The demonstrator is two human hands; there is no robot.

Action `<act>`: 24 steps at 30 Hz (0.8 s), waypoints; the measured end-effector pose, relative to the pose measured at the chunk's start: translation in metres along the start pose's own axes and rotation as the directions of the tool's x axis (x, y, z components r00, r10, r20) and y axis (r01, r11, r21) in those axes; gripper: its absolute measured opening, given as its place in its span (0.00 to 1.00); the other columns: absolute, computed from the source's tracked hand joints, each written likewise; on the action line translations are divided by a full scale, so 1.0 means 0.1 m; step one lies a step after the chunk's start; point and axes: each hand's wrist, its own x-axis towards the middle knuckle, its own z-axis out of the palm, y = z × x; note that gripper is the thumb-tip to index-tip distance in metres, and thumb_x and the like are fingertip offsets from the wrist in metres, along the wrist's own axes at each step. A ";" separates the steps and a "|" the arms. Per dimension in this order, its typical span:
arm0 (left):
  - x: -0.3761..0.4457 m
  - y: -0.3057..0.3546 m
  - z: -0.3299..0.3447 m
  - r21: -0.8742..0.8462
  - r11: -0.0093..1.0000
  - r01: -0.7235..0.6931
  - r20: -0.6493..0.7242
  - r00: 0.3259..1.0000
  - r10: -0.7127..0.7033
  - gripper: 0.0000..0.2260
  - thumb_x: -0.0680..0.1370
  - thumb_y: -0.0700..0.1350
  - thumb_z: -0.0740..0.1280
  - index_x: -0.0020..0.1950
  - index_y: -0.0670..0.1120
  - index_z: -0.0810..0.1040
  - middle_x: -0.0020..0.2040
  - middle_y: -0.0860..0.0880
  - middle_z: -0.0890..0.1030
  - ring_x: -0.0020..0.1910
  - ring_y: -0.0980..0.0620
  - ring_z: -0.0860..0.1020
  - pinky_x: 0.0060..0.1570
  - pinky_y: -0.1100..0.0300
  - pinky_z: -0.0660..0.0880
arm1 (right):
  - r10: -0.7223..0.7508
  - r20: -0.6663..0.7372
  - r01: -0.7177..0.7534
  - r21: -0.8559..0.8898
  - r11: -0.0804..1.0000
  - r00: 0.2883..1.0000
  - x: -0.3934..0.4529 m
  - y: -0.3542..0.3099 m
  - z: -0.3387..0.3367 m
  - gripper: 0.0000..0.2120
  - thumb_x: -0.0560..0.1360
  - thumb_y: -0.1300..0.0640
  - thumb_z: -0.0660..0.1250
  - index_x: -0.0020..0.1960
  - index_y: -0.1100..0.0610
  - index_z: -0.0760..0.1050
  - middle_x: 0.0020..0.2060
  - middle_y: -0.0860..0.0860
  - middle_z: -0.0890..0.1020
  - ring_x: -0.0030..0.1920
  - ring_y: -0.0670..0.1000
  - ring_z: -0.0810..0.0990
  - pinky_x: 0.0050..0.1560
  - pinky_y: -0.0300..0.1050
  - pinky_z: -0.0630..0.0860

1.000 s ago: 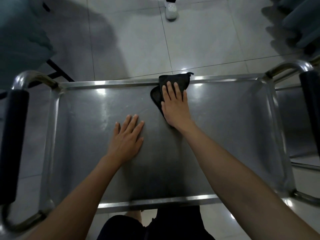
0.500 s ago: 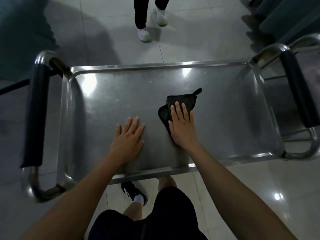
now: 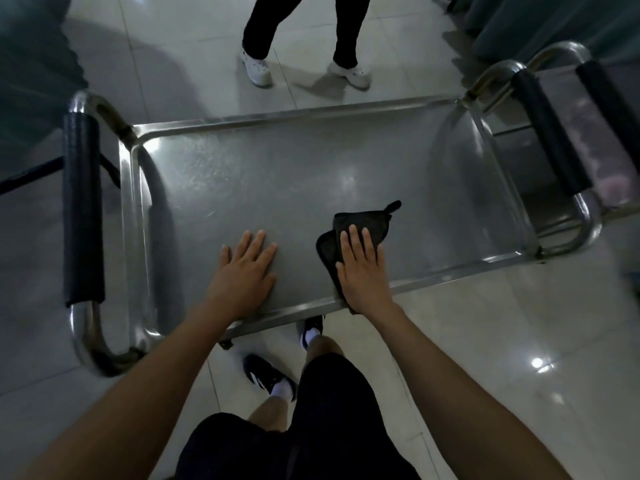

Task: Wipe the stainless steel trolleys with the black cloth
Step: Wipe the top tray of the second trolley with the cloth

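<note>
Flat-palmed, his right hand's grip [image 3: 360, 268] presses the black cloth [image 3: 363, 223] at the trolley's [image 3: 294, 181] near rim while the left hand [image 3: 244, 271] braces open; overlapping strokes would serve best.

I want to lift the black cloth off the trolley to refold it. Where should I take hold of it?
Probably the small loop tab at the far right corner of the black cloth. It sticks out clear of the right hand pressing the cloth flat on the trolley. Come from the far right side and pinch it; the near part is pinned under the palm.
</note>
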 end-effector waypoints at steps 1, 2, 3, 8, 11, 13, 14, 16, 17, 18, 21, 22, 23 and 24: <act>0.00 -0.01 0.00 -0.012 1.000 0.000 -0.012 1.000 0.000 0.27 0.83 0.57 0.53 0.80 0.52 0.52 0.81 0.48 0.45 0.79 0.45 0.42 0.75 0.39 0.49 | -0.005 -0.003 0.005 -0.007 1.000 1.000 -0.03 -0.08 0.01 0.30 0.83 0.47 0.43 0.82 0.57 0.46 0.81 0.55 0.48 0.81 0.59 0.43 0.77 0.64 0.52; 0.00 -0.02 -0.02 -0.023 1.000 0.002 -0.027 1.000 -0.002 0.27 0.82 0.57 0.53 0.80 0.52 0.54 0.81 0.48 0.46 0.79 0.45 0.43 0.75 0.39 0.50 | -0.016 -0.003 0.016 -0.016 1.000 1.000 -0.04 -0.15 0.03 0.30 0.82 0.47 0.42 0.82 0.57 0.47 0.81 0.55 0.48 0.81 0.59 0.44 0.77 0.65 0.52; 0.01 -0.03 -0.02 -0.031 1.000 0.003 -0.038 0.999 -0.005 0.26 0.82 0.57 0.54 0.79 0.52 0.56 0.81 0.48 0.47 0.79 0.45 0.44 0.74 0.39 0.51 | -0.028 0.000 0.028 -0.021 0.999 1.000 -0.04 -0.22 0.03 0.30 0.83 0.47 0.43 0.82 0.57 0.47 0.81 0.55 0.48 0.81 0.59 0.44 0.77 0.65 0.52; 0.08 -0.06 -0.05 -0.038 0.999 0.022 -0.064 0.998 -0.024 0.25 0.82 0.57 0.54 0.78 0.53 0.58 0.81 0.48 0.51 0.79 0.46 0.45 0.74 0.38 0.50 | -0.097 0.001 0.097 0.010 0.995 0.995 0.18 -0.36 0.02 0.31 0.84 0.48 0.50 0.82 0.56 0.45 0.81 0.55 0.46 0.81 0.58 0.42 0.77 0.64 0.50; 0.16 -0.08 -0.07 -0.076 0.996 0.045 -0.085 0.995 -0.051 0.25 0.82 0.56 0.55 0.78 0.51 0.60 0.81 0.48 0.52 0.79 0.46 0.46 0.74 0.36 0.48 | -0.130 0.002 0.130 0.028 0.991 0.991 0.42 -0.38 -0.03 0.30 0.84 0.47 0.50 0.82 0.55 0.44 0.81 0.54 0.45 0.81 0.57 0.40 0.78 0.63 0.48; 0.24 -0.12 -0.09 -0.073 0.995 0.063 -0.085 0.994 -0.069 0.25 0.82 0.56 0.55 0.78 0.51 0.60 0.81 0.48 0.52 0.79 0.46 0.46 0.74 0.36 0.49 | -0.140 -0.002 0.140 0.036 0.989 0.990 0.62 -0.39 -0.07 0.30 0.84 0.48 0.50 0.82 0.56 0.45 0.81 0.54 0.45 0.81 0.57 0.41 0.78 0.63 0.47; 0.26 -0.14 -0.10 -0.068 0.996 0.066 -0.088 0.993 -0.072 0.25 0.82 0.56 0.55 0.78 0.50 0.60 0.80 0.47 0.53 0.79 0.46 0.47 0.74 0.36 0.49 | -0.139 -0.008 0.139 0.034 0.990 0.990 0.71 -0.40 -0.09 0.30 0.84 0.48 0.51 0.82 0.56 0.46 0.81 0.54 0.46 0.81 0.57 0.41 0.77 0.63 0.47; 0.34 -0.18 -0.14 -0.065 0.995 0.080 -0.102 0.991 -0.087 0.25 0.82 0.56 0.55 0.77 0.50 0.61 0.80 0.47 0.54 0.79 0.46 0.48 0.73 0.36 0.51 | -0.136 -0.013 0.136 0.035 0.990 0.991 0.93 -0.42 -0.11 0.31 0.83 0.48 0.52 0.82 0.56 0.47 0.81 0.54 0.47 0.81 0.58 0.42 0.77 0.64 0.48; 0.38 -0.20 -0.16 -0.068 0.994 0.089 -0.111 0.989 -0.096 0.25 0.81 0.56 0.55 0.77 0.50 0.62 0.80 0.46 0.55 0.79 0.45 0.49 0.73 0.35 0.52 | -0.137 -0.017 0.138 0.034 0.990 0.990 1.04 -0.42 -0.13 0.31 0.83 0.48 0.52 0.82 0.57 0.48 0.81 0.54 0.48 0.81 0.58 0.43 0.77 0.64 0.49; 0.42 -0.22 -0.19 -0.069 0.993 0.099 -0.114 0.988 -0.106 0.25 0.81 0.56 0.55 0.77 0.49 0.62 0.80 0.46 0.56 0.79 0.45 0.50 0.72 0.35 0.53 | -0.141 -0.017 0.142 0.033 0.989 0.990 1.16 -0.43 -0.15 0.31 0.83 0.48 0.52 0.82 0.57 0.48 0.81 0.54 0.48 0.81 0.58 0.44 0.77 0.65 0.50; 0.57 -0.29 -0.29 -0.082 0.988 0.128 -0.106 0.985 -0.136 0.26 0.80 0.57 0.53 0.76 0.49 0.63 0.80 0.46 0.56 0.79 0.45 0.51 0.72 0.35 0.54 | -0.165 -0.011 0.165 0.035 0.986 0.986 1.53 -0.42 -0.22 0.30 0.83 0.48 0.51 0.82 0.56 0.48 0.81 0.54 0.48 0.81 0.58 0.44 0.77 0.65 0.50; 0.62 -0.31 -0.33 -0.090 0.986 0.141 -0.104 0.983 -0.150 0.26 0.80 0.57 0.52 0.77 0.49 0.63 0.80 0.46 0.57 0.79 0.45 0.51 0.72 0.35 0.55 | -0.175 -0.013 0.176 0.033 0.984 0.984 1.65 -0.42 -0.25 0.30 0.83 0.47 0.51 0.82 0.56 0.48 0.81 0.54 0.48 0.81 0.58 0.43 0.77 0.64 0.49; 0.67 -0.34 -0.36 -0.094 0.984 0.154 -0.101 0.981 -0.163 0.26 0.80 0.57 0.51 0.77 0.49 0.62 0.80 0.46 0.56 0.79 0.45 0.51 0.72 0.35 0.55 | -0.183 -0.012 0.184 0.033 0.982 0.983 1.76 -0.42 -0.27 0.30 0.83 0.47 0.51 0.82 0.56 0.47 0.81 0.54 0.47 0.81 0.58 0.43 0.77 0.64 0.49; 0.73 -0.36 -0.39 -0.093 0.982 0.166 -0.092 0.980 -0.174 0.26 0.80 0.57 0.52 0.77 0.49 0.61 0.80 0.46 0.55 0.79 0.45 0.50 0.72 0.35 0.54 | -0.187 -0.008 0.187 0.035 0.982 0.982 1.88 -0.42 -0.30 0.30 0.83 0.47 0.51 0.82 0.56 0.47 0.81 0.54 0.47 0.81 0.58 0.43 0.78 0.64 0.48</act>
